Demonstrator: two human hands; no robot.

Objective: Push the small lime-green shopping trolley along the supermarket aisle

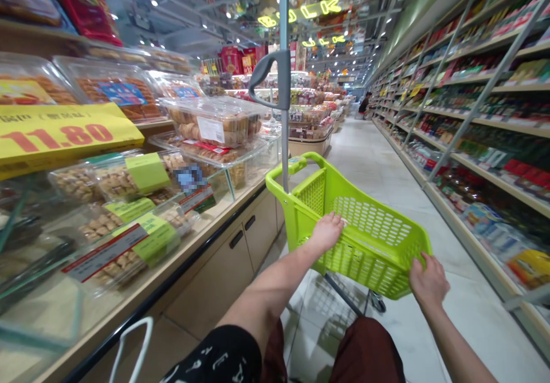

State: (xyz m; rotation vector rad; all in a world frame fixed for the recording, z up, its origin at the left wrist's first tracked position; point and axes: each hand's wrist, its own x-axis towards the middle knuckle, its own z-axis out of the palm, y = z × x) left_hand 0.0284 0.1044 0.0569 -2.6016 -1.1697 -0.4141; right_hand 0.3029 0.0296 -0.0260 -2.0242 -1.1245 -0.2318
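Note:
A bright green plastic shopping cart [369,257] with slotted walls stands on the aisle floor in front of me. My left hand [329,232] is closed over its near rim, around the middle of that side. At the right-hand corner, my right hand [429,280] grips the rim, fingers bent over the edge. The undersides of the fingers on both hands are partly hidden. A tall metal pole [284,148] seems to rise from the cart's left end, with a grey loop handle [270,79] on it.
Along the left runs a glass-edged display counter [215,231] with plastic boxes of pastries [215,125] and a yellow price sign [64,137]. Stocked shelves [485,108] line the right. The tiled aisle [352,142] leads away; a person [365,103] is far down it.

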